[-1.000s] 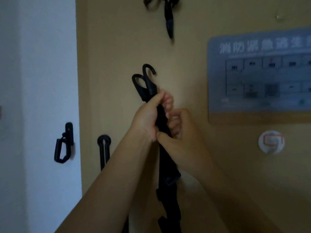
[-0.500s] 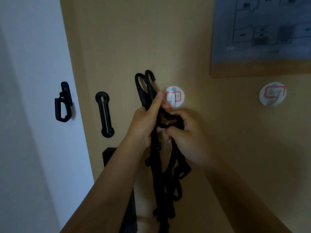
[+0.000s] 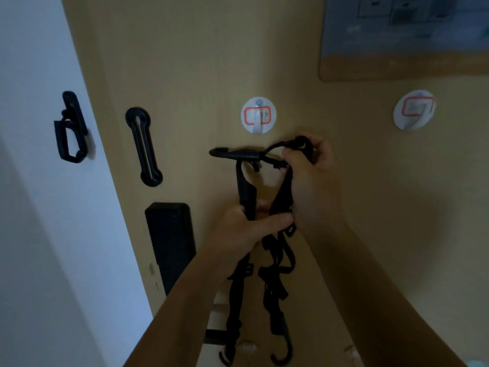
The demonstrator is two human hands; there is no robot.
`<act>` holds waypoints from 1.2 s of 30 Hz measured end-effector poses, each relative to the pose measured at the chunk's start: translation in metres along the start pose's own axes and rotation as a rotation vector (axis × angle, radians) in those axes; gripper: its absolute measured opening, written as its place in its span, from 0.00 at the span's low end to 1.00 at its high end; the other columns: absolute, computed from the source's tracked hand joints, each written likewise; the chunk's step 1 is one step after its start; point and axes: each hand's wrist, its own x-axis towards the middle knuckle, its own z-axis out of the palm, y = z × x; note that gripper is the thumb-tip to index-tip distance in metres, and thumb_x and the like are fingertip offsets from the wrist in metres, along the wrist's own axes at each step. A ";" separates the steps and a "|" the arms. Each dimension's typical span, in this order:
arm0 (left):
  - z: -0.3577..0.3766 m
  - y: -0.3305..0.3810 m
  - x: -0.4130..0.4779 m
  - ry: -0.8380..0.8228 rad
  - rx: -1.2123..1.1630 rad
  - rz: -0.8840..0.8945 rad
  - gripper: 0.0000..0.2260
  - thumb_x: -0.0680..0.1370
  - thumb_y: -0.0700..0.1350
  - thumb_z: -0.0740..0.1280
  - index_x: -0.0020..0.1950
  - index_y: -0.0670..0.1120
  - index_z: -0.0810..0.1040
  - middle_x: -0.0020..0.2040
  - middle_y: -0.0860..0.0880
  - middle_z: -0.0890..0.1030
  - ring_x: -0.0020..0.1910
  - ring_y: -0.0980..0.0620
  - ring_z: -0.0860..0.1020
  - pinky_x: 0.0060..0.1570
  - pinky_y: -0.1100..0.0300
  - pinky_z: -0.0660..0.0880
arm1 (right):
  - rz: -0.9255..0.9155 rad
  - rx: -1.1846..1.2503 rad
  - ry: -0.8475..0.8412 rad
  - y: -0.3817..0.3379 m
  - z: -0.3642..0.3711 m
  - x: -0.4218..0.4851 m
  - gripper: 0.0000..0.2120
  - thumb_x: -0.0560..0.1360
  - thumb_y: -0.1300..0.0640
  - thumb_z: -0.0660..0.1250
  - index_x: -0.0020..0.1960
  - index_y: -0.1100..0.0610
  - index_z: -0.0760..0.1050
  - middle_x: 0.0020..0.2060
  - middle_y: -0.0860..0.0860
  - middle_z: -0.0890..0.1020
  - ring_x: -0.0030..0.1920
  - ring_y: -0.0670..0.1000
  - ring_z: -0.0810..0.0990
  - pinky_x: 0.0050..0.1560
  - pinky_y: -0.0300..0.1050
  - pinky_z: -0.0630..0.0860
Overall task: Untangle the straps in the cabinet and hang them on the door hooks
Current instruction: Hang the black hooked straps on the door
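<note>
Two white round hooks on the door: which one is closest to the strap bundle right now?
The left white hook, directly above the black straps. The other white hook sits far off to the right, beneath the notice board.

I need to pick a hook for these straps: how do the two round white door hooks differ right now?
The nearer hook sits just above the straps; the farther hook is off to the right, past the right hand. The nearer one faces the camera squarely; the farther looks skewed. Both are white discs with red-outlined labels, and both are empty.
</note>
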 end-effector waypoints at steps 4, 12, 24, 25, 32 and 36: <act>0.009 0.004 -0.002 0.028 -0.014 0.005 0.10 0.75 0.34 0.65 0.36 0.44 0.79 0.25 0.54 0.79 0.20 0.63 0.73 0.21 0.74 0.66 | -0.017 -0.003 0.015 0.000 -0.010 -0.004 0.10 0.73 0.62 0.66 0.45 0.47 0.71 0.39 0.45 0.77 0.38 0.43 0.77 0.40 0.37 0.74; 0.001 0.010 -0.002 0.096 -0.033 -0.082 0.16 0.75 0.42 0.58 0.32 0.47 0.81 0.27 0.50 0.79 0.23 0.57 0.69 0.29 0.62 0.62 | -0.100 -0.297 0.125 0.005 -0.047 -0.017 0.11 0.68 0.54 0.69 0.46 0.48 0.68 0.39 0.56 0.77 0.37 0.46 0.76 0.38 0.41 0.74; 0.007 0.015 0.007 -0.141 -0.255 -0.168 0.21 0.74 0.43 0.57 0.23 0.45 0.78 0.24 0.49 0.72 0.20 0.56 0.65 0.24 0.64 0.62 | -0.429 -0.563 -0.490 -0.007 -0.057 -0.034 0.09 0.71 0.52 0.55 0.47 0.43 0.72 0.37 0.43 0.79 0.40 0.41 0.77 0.40 0.29 0.70; 0.007 0.015 0.007 -0.142 -0.244 -0.165 0.22 0.75 0.42 0.57 0.22 0.45 0.78 0.24 0.50 0.73 0.20 0.56 0.65 0.24 0.65 0.62 | -0.417 -0.552 -0.493 -0.006 -0.058 -0.035 0.08 0.71 0.50 0.56 0.46 0.42 0.72 0.38 0.44 0.79 0.40 0.41 0.77 0.41 0.29 0.70; 0.004 0.017 0.014 -0.136 -0.248 -0.117 0.19 0.75 0.43 0.57 0.25 0.45 0.76 0.22 0.52 0.73 0.22 0.56 0.68 0.29 0.61 0.61 | -0.181 -0.409 -0.549 -0.005 -0.058 -0.032 0.03 0.77 0.52 0.60 0.50 0.46 0.72 0.35 0.39 0.78 0.36 0.39 0.76 0.36 0.33 0.73; 0.001 0.025 0.016 -0.103 -0.132 -0.101 0.13 0.76 0.47 0.60 0.38 0.47 0.82 0.32 0.51 0.83 0.32 0.56 0.81 0.30 0.64 0.64 | -0.232 -0.475 -0.447 -0.009 -0.057 -0.024 0.07 0.77 0.60 0.61 0.46 0.48 0.73 0.34 0.39 0.78 0.36 0.38 0.77 0.37 0.28 0.71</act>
